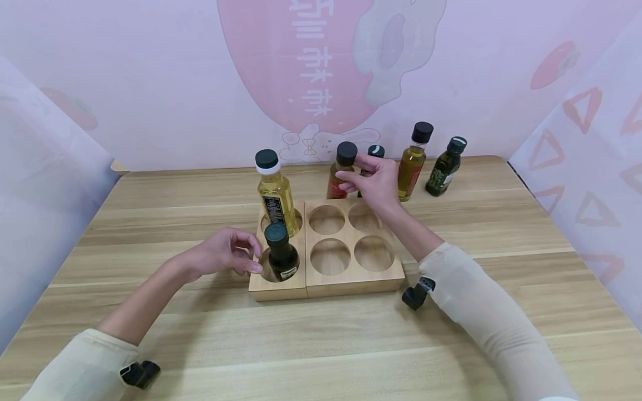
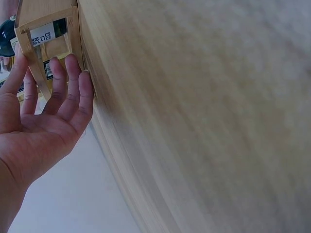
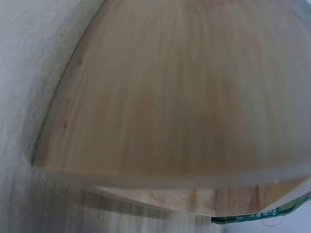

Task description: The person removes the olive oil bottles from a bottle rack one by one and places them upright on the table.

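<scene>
My right hand (image 1: 378, 181) pinches a small red-labelled bottle (image 1: 337, 186) with a black cap, below its cap and behind the wooden rack (image 1: 328, 287). Thumb crosses the bottle's front; the other fingertips are partly hidden. A dark bottle (image 1: 283, 259) with a green cap stands in the rack's front left hole. Beside it, my left hand (image 1: 220, 256) has loosely bent fingers and holds nothing; the left wrist view shows its fingers spread near the rack's side. A yellow oil bottle (image 1: 278, 200) leans slightly in the back left hole. The right wrist view hides the right hand.
Behind the right hand, a black-capped bottle (image 1: 376, 151) is mostly covered. To its right stand a tall oil bottle (image 1: 411, 170) and a dark green bottle (image 1: 443, 170). A printed pink curtain (image 1: 175, 100) rises along the table's back edge.
</scene>
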Available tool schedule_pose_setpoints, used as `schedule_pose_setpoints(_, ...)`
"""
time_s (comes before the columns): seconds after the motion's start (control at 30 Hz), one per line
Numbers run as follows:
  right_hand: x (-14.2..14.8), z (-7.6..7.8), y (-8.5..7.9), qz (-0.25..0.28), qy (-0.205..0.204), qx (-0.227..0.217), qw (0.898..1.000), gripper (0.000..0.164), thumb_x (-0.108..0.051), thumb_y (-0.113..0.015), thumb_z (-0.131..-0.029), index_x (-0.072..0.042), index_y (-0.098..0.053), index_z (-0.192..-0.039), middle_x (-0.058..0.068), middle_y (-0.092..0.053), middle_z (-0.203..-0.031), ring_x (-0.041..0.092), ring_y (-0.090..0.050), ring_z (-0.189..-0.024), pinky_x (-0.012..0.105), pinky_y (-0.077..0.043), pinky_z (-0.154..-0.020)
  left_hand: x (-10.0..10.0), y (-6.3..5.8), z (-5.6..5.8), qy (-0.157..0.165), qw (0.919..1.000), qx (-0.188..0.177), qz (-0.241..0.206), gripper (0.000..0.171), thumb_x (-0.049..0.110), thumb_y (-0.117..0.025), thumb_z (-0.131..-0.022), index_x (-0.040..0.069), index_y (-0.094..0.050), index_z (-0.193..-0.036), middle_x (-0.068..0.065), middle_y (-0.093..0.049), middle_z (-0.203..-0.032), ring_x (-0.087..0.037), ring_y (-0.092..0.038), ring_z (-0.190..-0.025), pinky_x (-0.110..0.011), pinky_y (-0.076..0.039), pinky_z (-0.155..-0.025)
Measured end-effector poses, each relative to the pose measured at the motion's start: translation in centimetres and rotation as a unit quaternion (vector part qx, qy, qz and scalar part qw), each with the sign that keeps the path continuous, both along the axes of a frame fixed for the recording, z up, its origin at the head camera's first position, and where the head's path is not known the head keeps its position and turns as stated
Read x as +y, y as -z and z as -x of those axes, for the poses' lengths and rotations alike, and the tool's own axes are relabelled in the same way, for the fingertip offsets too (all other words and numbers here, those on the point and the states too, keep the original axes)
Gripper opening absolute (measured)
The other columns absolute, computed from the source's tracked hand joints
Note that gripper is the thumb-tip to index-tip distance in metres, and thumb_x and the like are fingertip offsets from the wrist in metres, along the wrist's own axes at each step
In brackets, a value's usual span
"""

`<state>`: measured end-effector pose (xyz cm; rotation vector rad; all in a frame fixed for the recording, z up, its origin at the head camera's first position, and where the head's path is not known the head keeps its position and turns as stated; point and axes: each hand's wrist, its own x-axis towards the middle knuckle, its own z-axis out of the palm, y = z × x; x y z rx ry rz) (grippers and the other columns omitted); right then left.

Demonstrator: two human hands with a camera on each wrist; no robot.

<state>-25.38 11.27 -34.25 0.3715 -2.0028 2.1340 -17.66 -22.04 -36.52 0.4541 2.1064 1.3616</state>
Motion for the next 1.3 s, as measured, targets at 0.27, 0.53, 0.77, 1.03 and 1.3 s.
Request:
schedule_pose_setpoints(0.27,-0.1,0.24,-0.04,-0.001,-0.002,-0.002,1.0,0.038,0.007,-0.08,-0.087,0.007,-0.071,-0.123,0.023,-0.069,-0.122,0.014,-0.073,-0.058,0.033,-0.062,-0.062,0.03,0.0,0.05,-0.001,1.0,0.001,0.003,0.029,0.005,-0.085,-0.085,-0.008,-0.063,-0.101,-0.008,-0.063,-0.09,-0.017,-0.065,-0.073,-0.031,-0.056,-0.064)
schedule_pose_setpoints(0.53,-0.14,0.54,-0.12,0.002,0.003,-0.017,1.0,0.038,0.005,-0.081,-0.086,0.004,-0.072,-0.124,0.022,-0.07,-0.122,0.015,-0.073,-0.059,0.032,-0.062,-0.061,0.05,0.02,0.06,0.0,1.0,0.0,0.0,0.029,0.004,-0.084,-0.086,-0.008,-0.063,-0.101,-0.008,-0.063,-0.09,-0.017,-0.065,-0.073,-0.03,-0.056,-0.065)
schedule_pose_setpoints(0.77,-0.26,0.73,-0.38,-0.009,0.004,-0.028,1.0,0.039,0.003,-0.08,-0.088,0.003,-0.071,-0.126,0.021,-0.07,-0.125,0.015,-0.074,-0.06,0.029,-0.061,-0.058,-0.01,0.06,0.1,-0.002,1.0,0.001,0.002,0.029,0.005,-0.085,-0.085,-0.008,-0.063,-0.101,-0.008,-0.063,-0.09,-0.017,-0.064,-0.073,-0.031,-0.056,-0.065)
schedule_pose_setpoints(1.03,-0.67,0.8,-0.68,-0.025,-0.007,-0.03,0.999,0.038,0.002,-0.077,-0.091,0.004,-0.069,-0.128,0.022,-0.069,-0.128,0.014,-0.074,-0.061,0.029,-0.06,-0.058,-0.05,0.08,0.13,-0.003,1.0,0.0,0.002,0.03,0.005,-0.084,-0.086,-0.008,-0.063,-0.101,-0.008,-0.063,-0.09,-0.017,-0.065,-0.074,-0.031,-0.056,-0.065)
schedule_pose_setpoints(1.3,-0.9,0.81,-0.75,-0.038,-0.023,-0.05,0.998,0.039,-0.002,-0.072,-0.097,0.0,-0.065,-0.135,0.018,-0.065,-0.137,0.016,-0.074,-0.065,0.029,-0.06,-0.058,-0.01,-0.03,0.03,-0.005,1.0,-0.001,0.005,0.03,0.006,-0.084,-0.086,-0.008,-0.063,-0.102,-0.009,-0.063,-0.091,-0.018,-0.066,-0.076,-0.031,-0.057,-0.066)
